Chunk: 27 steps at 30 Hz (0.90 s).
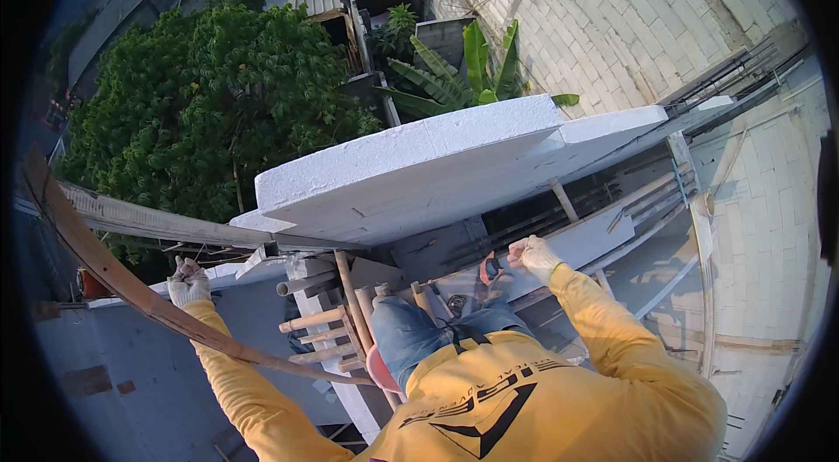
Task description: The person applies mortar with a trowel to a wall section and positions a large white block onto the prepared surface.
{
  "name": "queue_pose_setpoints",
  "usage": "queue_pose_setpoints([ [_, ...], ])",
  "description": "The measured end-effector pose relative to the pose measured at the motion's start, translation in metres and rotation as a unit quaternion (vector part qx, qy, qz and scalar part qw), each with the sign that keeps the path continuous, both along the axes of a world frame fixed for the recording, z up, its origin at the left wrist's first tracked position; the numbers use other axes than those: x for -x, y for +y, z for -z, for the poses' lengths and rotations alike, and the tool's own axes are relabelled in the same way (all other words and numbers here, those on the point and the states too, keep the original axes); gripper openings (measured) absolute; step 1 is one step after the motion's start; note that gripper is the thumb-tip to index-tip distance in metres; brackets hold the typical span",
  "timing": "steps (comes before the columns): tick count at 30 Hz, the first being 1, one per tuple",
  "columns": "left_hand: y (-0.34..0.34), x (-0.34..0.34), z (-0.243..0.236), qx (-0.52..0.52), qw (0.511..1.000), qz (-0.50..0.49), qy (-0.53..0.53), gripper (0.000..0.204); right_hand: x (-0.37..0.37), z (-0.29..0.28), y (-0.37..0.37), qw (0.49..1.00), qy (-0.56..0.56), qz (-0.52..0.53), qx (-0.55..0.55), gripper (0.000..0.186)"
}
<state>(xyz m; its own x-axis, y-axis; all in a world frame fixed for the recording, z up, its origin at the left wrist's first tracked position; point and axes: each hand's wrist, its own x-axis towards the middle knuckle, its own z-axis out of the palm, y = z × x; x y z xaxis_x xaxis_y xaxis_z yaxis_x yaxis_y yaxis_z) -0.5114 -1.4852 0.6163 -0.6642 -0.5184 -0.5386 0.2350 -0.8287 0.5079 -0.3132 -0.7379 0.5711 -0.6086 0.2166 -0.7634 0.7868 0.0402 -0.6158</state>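
Observation:
My left hand (189, 284), in a white glove with bare fingertips, is at the left by the top edge of a low white wall (229, 270). A long curved-looking wooden board (144, 305) passes close beside that wrist. Its fingers are curled; what they hold, if anything, is too small to make out. My right hand (536, 258), gloved the same way, is closed in a pinch above the scaffold. Nothing I can name shows in it. Beyond it rises a wall of white lightweight blocks (411, 147). An orange and black object (490, 268) is just left of the right hand.
Bamboo and wood scaffold poles (351, 300) stand beside my legs. A pinkish-red rounded object (381, 369) is partly hidden by my thigh. A grey beam (166, 215) meets the block wall at left. Beyond are a leafy tree (218, 95) and a tall block wall (629, 16).

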Motion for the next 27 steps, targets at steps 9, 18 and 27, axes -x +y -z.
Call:
queue_pose_setpoints([
  [9, -0.003, -0.015, -0.019, 0.006, 0.999, 0.014, -0.031, 0.019, -0.044, 0.038, 0.041, 0.999, 0.039, 0.027, 0.010, 0.023],
  [18, -0.004, 0.012, -0.021, 0.085, 0.988, -0.084, -0.099, 0.036, -0.055, 0.035, 0.044, 0.997, -0.064, 0.044, -0.022, 0.020],
  [27, -0.031, -0.032, 0.003, 0.045, 0.996, -0.080, 0.021, 0.023, 0.040, -0.040, 0.001, 0.950, 0.196, -0.120, -0.212, 0.026],
])
